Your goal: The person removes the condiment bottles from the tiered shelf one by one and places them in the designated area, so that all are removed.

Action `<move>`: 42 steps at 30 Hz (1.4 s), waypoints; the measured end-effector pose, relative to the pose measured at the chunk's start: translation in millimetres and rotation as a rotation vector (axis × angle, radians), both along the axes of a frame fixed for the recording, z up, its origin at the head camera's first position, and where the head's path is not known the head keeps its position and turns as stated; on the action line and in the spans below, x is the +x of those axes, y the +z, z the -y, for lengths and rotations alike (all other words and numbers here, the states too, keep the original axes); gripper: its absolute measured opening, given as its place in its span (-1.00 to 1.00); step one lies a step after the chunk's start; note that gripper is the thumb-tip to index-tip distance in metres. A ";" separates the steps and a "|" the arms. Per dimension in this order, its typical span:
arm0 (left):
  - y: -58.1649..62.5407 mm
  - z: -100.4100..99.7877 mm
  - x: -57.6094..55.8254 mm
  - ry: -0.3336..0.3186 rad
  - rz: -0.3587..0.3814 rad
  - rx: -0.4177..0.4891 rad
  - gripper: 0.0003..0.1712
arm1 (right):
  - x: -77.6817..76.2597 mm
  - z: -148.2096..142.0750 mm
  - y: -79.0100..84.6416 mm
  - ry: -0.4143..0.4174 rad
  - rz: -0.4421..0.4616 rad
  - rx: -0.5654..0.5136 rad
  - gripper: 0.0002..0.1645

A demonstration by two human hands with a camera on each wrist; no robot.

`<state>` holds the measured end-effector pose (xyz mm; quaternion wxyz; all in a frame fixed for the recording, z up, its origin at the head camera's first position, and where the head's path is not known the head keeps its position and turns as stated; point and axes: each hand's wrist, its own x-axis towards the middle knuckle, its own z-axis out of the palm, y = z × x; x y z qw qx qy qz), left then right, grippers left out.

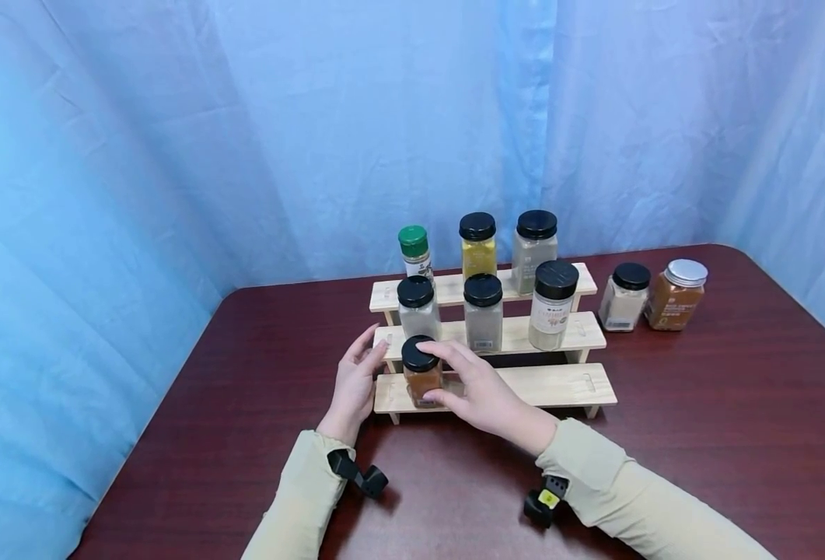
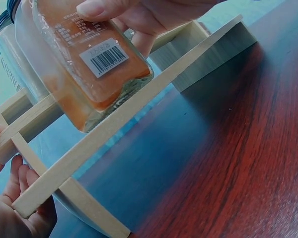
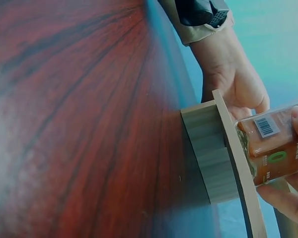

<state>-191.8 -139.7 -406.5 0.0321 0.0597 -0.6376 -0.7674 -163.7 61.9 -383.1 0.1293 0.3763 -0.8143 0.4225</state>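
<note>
My right hand holds a square clear jar of orange-brown powder with a black lid, thumb across its front and fingers on its far side. The jar is at the left end of the lowest shelf of a three-tier wooden rack; in the left wrist view its base sits right at the shelf's edge, slightly tilted. My left hand grips the rack's left side at the end of the middle shelf, with curled fingers beneath it. A barcode label shows on the jar.
The middle tier bears black-lidded jars, one a round white-labelled jar. Behind stand a green-capped bottle, a yellow-powder jar and a grey jar. Right of the rack are a pale jar and a silver-lidded brown jar.
</note>
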 end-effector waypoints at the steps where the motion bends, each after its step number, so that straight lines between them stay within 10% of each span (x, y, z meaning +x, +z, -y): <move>1: 0.1 -0.1 -0.1 0.000 -0.001 0.000 -0.41 | -0.2 0.0 0.4 0.004 0.004 -0.001 -0.20; 9: 0.4 -1.9 0.9 0.010 0.004 -0.005 -0.42 | 0.9 -6.1 -0.1 0.052 0.088 -0.071 -0.22; 42: 0.3 -1.1 -0.4 0.009 -0.008 0.030 -0.42 | 24.8 -76.2 2.5 0.005 -0.148 -0.110 -0.12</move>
